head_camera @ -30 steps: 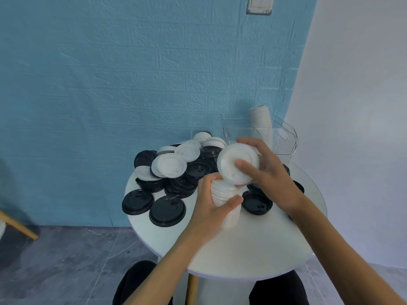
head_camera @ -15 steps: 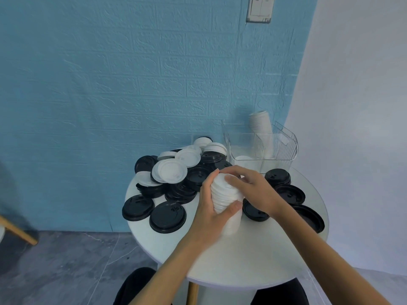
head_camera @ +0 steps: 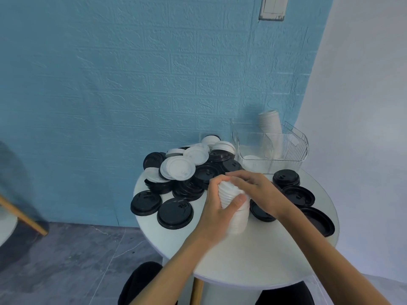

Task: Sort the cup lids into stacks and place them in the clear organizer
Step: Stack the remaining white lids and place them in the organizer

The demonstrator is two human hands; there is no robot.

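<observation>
White lid stack, in hand, near table edge.
My left hand (head_camera: 217, 213) wraps the stack of white lids (head_camera: 234, 208); right hand (head_camera: 256, 190) cups its top. Light, slick, likely to splay, so I'd hold low and capped. Beyond: loose black lids (head_camera: 175, 213), then clear organizer (head_camera: 273, 150).

black and white lids (head_camera: 177, 167) everywhere
white stack (head_camera: 233, 208), clear organizer (head_camera: 293, 150), white round surface (head_camera: 253, 260), blue brick-pattern wall (head_camera: 132, 73), grey marbled floor (head_camera: 66, 260).
</observation>
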